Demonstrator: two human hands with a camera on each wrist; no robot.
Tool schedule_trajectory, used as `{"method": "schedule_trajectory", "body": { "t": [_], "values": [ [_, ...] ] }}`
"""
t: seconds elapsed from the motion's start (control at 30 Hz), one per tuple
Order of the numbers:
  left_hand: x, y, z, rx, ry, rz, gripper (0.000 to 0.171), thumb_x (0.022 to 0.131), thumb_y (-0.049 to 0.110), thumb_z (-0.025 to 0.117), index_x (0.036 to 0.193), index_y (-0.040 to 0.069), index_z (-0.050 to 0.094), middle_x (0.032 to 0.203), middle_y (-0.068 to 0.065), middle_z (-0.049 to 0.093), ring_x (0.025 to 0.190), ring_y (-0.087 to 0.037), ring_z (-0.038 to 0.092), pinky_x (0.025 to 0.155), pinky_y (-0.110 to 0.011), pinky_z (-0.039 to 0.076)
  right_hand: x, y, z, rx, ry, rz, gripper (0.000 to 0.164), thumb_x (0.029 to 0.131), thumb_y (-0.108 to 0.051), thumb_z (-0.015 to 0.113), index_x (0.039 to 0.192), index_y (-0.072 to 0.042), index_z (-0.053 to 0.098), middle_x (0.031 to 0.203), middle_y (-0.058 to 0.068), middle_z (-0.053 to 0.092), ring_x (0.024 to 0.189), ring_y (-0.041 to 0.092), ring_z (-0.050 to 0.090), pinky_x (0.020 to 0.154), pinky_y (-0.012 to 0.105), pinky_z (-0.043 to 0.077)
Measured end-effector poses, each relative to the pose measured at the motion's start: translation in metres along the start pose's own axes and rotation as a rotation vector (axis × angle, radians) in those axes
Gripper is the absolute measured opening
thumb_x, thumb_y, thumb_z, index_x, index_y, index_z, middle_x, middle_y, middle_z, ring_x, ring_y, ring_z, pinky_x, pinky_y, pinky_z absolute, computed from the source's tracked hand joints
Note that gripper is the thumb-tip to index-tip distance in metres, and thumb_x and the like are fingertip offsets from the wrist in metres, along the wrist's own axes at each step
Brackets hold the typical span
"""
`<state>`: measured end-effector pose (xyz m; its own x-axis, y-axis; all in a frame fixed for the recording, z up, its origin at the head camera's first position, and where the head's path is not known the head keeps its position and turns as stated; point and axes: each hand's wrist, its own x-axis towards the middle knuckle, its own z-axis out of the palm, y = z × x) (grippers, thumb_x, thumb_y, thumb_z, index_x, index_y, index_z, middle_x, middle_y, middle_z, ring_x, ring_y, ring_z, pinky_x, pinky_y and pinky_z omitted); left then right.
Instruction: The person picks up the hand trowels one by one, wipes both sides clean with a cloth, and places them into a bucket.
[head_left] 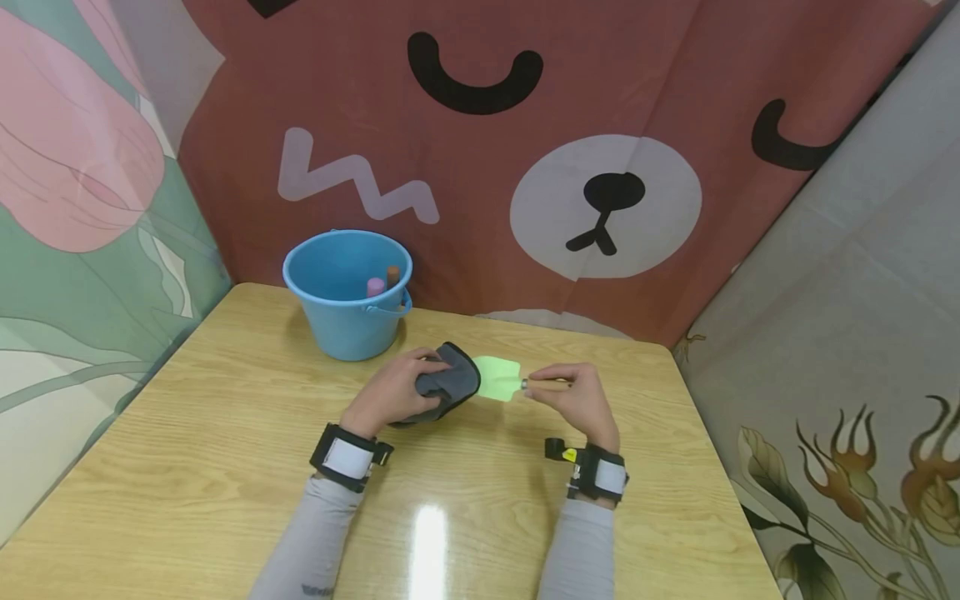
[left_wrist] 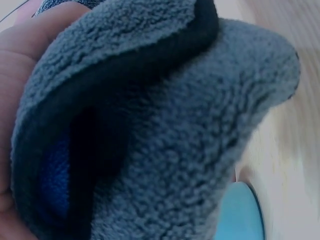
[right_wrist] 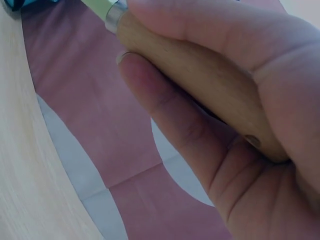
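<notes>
My left hand (head_left: 397,385) grips a folded grey fleecy cloth (head_left: 450,379) with black edging. In the left wrist view the cloth (left_wrist: 175,150) fills most of the picture, doubled over between thumb and fingers. My right hand (head_left: 581,400) holds a small garden trowel by its wooden handle (right_wrist: 195,75), thumb and fingers along it. The trowel's light green blade (head_left: 501,378) points left, above the table. Its left end meets the cloth's edge in the head view, and its tip is hidden there.
A blue bucket (head_left: 352,325) stands at the back left of the wooden table (head_left: 225,433), with a pink-ended thing (head_left: 376,287) and a brown-ended thing (head_left: 393,275) inside. Behind the table hangs a curtain (head_left: 465,167) with a bear's face.
</notes>
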<state>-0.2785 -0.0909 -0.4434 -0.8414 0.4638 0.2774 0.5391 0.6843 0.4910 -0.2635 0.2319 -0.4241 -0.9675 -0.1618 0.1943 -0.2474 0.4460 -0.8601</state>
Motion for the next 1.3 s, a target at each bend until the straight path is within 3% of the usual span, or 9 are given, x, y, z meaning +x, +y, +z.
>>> {"method": "schedule_trajectory", "body": {
  "t": [0.2,0.4,0.63,0.8,1.03,1.17,1.3],
  "values": [
    [0.000,-0.006,0.001,-0.036,-0.001,-0.013,0.051,0.082,0.025,0.084,0.131,0.015,0.070,0.140,-0.011,0.060,0.127,-0.032,0.058,0.102,-0.049,0.050,-0.003,0.003,-0.005,0.059,0.022,-0.010,0.023,0.081,-0.023,0.088,0.100,-0.011,0.082,0.102,0.005,0.077,0.099,0.024,0.071,0.078,0.037,0.060],
    [0.001,-0.015,0.004,-0.141,0.010,-0.046,0.049,0.084,0.023,0.082,0.130,0.014,0.070,0.136,-0.011,0.062,0.122,-0.031,0.061,0.101,-0.048,0.051,-0.004,0.004,-0.007,0.057,0.067,0.004,0.022,0.082,-0.028,0.087,0.100,-0.016,0.082,0.105,0.005,0.076,0.101,0.023,0.069,0.079,0.038,0.060],
    [0.005,-0.017,0.011,-0.196,0.079,-0.036,0.045,0.089,0.026,0.076,0.130,0.008,0.068,0.129,-0.012,0.065,0.119,-0.031,0.062,0.101,-0.048,0.050,-0.002,0.004,-0.006,0.111,0.205,-0.040,0.025,0.082,-0.024,0.087,0.103,-0.010,0.081,0.107,0.008,0.077,0.102,0.016,0.069,0.082,0.030,0.058],
    [0.010,-0.009,0.020,-0.272,0.149,-0.079,0.049,0.095,0.031,0.070,0.135,0.005,0.063,0.132,-0.016,0.063,0.123,-0.033,0.059,0.104,-0.052,0.048,0.005,-0.005,0.001,0.151,0.262,-0.098,0.026,0.086,-0.012,0.082,0.109,-0.001,0.078,0.109,0.016,0.076,0.096,0.010,0.071,0.083,0.025,0.058],
    [0.019,0.011,0.036,-0.496,0.287,-0.145,0.039,0.097,0.028,0.066,0.128,0.004,0.066,0.121,-0.015,0.067,0.113,-0.030,0.063,0.097,-0.049,0.050,0.004,-0.043,0.016,0.195,0.282,-0.182,0.024,0.088,-0.003,0.078,0.109,0.008,0.074,0.107,0.021,0.075,0.094,0.008,0.071,0.086,0.024,0.056],
    [0.022,0.020,0.044,-0.698,0.349,-0.205,0.034,0.101,0.028,0.062,0.126,0.005,0.066,0.117,-0.014,0.068,0.105,-0.025,0.065,0.092,-0.042,0.053,0.008,-0.051,0.027,0.222,0.290,-0.239,0.021,0.088,-0.001,0.077,0.107,0.007,0.075,0.107,0.022,0.074,0.098,0.008,0.070,0.090,0.026,0.055],
    [0.022,0.025,0.049,-0.883,0.362,-0.246,0.036,0.105,0.028,0.055,0.130,0.003,0.061,0.118,-0.016,0.067,0.103,-0.025,0.066,0.091,-0.036,0.053,0.012,-0.053,0.038,0.251,0.235,-0.270,0.020,0.088,0.002,0.076,0.107,0.009,0.074,0.109,0.027,0.073,0.099,0.009,0.070,0.089,0.027,0.056]
  ]
}}
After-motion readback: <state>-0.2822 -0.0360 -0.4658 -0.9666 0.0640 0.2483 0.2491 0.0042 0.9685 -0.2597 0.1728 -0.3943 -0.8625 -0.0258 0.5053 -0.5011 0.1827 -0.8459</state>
